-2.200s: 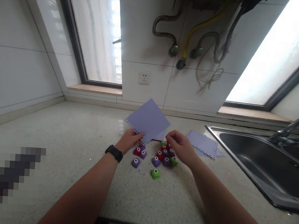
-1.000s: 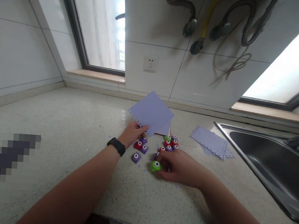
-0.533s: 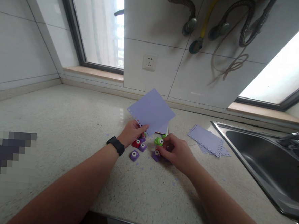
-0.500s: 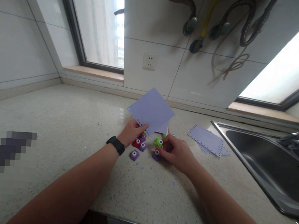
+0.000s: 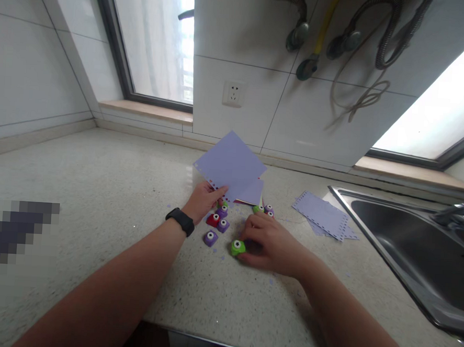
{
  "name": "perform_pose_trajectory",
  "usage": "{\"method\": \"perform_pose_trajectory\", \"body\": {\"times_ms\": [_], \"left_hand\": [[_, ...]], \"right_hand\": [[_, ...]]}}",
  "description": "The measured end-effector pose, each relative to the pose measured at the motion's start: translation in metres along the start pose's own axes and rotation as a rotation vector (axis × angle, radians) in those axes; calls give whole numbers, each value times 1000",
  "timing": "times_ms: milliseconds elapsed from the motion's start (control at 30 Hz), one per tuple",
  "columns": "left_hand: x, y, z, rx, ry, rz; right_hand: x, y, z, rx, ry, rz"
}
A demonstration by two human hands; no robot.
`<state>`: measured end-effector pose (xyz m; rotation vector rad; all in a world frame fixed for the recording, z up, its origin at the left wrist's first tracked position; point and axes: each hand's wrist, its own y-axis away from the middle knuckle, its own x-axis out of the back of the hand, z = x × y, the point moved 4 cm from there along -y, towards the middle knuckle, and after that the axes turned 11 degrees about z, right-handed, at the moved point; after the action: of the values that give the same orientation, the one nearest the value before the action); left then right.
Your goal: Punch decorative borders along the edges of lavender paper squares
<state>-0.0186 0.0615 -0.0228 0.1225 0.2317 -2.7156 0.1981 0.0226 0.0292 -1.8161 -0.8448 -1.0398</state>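
My left hand (image 5: 207,199), with a black watch on the wrist, pinches the near edge of a lilac paper sheet (image 5: 230,163), which is held up and has small holes along one edge. My right hand (image 5: 265,241) has its fingers around a green craft punch (image 5: 237,247) low over the counter. Beside my left hand stand a red punch (image 5: 213,220) and several purple punches (image 5: 211,237). Behind my right hand are another green punch (image 5: 258,209) and purple ones (image 5: 269,209). More paper (image 5: 254,191) lies under the raised sheet.
Lilac sheets with punched edges (image 5: 319,213) lie on the counter (image 5: 109,187) at the right, beside a steel sink (image 5: 416,253). Small paper bits are scattered near the front. A tiled wall with a socket (image 5: 233,94) and pipes stands behind.
My right hand has moved nearer with the green punch, away from the other punches. The raised sheet has shifted slightly to the left and up in view.
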Motion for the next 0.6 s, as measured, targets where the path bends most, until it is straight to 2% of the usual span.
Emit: {"method": "perform_pose_trajectory", "body": {"times_ms": [133, 333, 600], "left_hand": [[1, 0, 0, 1, 4, 8], [-1, 1, 1, 12, 10, -3], [-2, 0, -1, 17, 57, -7]], "right_hand": [[-3, 3, -1, -4, 34, -67], [6, 5, -5, -35, 79, -97], [7, -5, -9, -81, -35, 75]]}}
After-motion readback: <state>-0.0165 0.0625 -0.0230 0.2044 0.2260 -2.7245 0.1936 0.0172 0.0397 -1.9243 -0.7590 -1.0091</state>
